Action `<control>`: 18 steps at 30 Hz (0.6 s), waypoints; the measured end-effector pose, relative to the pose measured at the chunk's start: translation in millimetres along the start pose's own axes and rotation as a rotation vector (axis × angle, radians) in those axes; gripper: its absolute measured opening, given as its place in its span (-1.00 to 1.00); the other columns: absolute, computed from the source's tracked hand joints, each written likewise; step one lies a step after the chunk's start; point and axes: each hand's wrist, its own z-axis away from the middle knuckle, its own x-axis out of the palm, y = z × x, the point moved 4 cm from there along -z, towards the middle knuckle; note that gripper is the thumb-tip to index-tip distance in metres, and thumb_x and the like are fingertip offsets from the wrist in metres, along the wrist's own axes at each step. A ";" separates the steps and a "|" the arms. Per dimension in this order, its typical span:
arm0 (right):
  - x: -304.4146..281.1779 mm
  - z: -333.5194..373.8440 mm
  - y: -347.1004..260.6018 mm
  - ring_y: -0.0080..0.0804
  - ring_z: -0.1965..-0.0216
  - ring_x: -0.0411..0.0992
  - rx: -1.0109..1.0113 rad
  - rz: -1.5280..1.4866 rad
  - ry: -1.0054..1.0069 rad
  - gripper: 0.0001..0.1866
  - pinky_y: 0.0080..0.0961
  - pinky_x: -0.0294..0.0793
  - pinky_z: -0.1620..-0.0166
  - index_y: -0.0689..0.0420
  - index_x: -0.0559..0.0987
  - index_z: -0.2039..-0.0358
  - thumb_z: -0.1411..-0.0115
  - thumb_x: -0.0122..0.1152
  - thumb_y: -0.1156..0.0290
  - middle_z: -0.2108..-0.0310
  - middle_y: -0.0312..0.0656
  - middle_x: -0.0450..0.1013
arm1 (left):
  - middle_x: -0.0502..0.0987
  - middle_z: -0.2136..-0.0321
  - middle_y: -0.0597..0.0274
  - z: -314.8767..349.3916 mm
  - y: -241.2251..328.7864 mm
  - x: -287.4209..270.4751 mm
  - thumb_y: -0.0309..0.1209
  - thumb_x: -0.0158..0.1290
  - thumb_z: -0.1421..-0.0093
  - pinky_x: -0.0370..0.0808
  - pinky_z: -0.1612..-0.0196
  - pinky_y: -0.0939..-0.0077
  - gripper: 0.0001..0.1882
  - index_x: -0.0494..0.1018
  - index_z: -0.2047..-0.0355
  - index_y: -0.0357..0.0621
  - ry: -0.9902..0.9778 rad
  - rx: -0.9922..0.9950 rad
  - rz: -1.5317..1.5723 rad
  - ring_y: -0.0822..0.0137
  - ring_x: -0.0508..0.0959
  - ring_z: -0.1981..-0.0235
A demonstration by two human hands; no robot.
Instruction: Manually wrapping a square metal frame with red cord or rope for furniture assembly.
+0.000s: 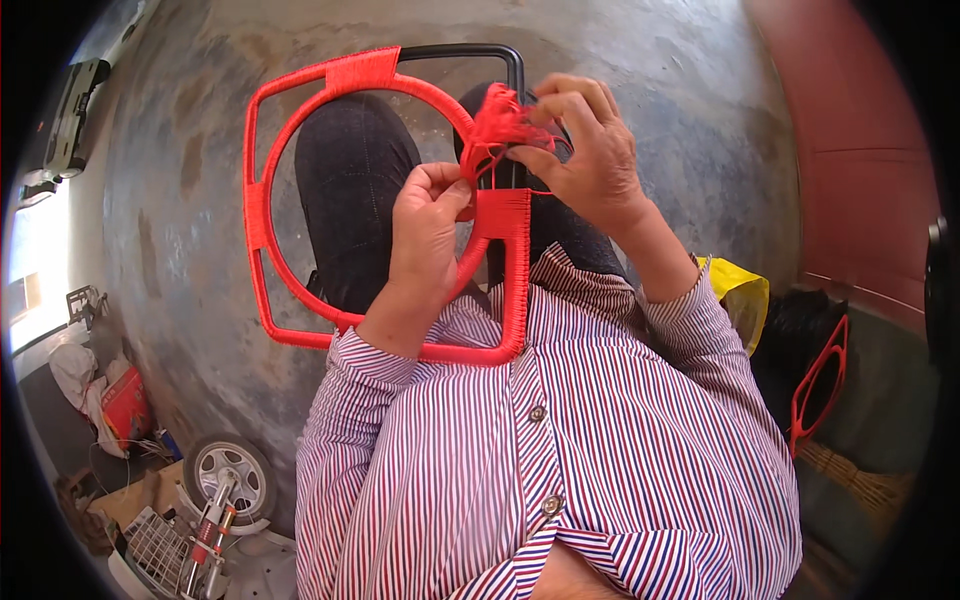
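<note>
A square frame with a round inner ring lies across my thighs, tightly wrapped in red cord. Its far right corner shows bare black tube. My left hand is closed at the right side of the ring, thumb and fingers pinching the red cord there. A loose, tangled bundle of red cord rises above that thumb. At the bundle's right edge, my right hand has its thumb and fingers closed on strands, slightly blurred. A thin strand runs by the wrapped band below it.
Bare concrete floor lies around my legs. To the lower left are a wheel, a white wire basket and a red box. At right sit a yellow bag, a black bundle and another red ring-shaped frame.
</note>
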 end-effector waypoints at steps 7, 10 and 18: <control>16.3 37.6 15.4 -0.31 0.41 0.48 0.467 -0.567 -0.271 -0.76 -0.40 0.47 0.30 0.17 0.57 0.34 0.07 0.39 0.47 0.38 -0.18 0.45 | 0.55 0.26 0.18 0.9 3.9 15.2 -0.74 0.00 -0.14 0.59 0.15 0.50 -0.74 0.42 0.16 -0.27 -0.123 -0.143 0.202 0.38 0.60 0.27; 20.3 34.1 10.0 -0.30 0.42 0.49 0.433 -0.492 -0.470 -0.75 -0.39 0.47 0.31 0.20 0.57 0.31 0.03 0.35 0.41 0.39 -0.16 0.45 | 0.56 0.24 0.15 1.6 2.2 14.9 -0.78 -0.02 -0.13 0.60 0.11 0.46 -0.71 0.43 0.14 -0.30 -0.129 -0.164 0.275 0.34 0.60 0.26; -0.6 36.6 18.6 -0.25 0.27 0.48 0.306 -0.450 -0.233 -0.77 -0.32 0.46 0.14 0.26 0.53 0.32 -0.01 0.16 0.41 0.36 -0.09 0.48 | 0.54 0.26 0.08 5.9 6.6 16.4 -0.73 -0.07 -0.20 0.63 0.15 0.44 -0.80 0.38 0.15 -0.36 -0.105 -0.185 0.267 0.30 0.61 0.27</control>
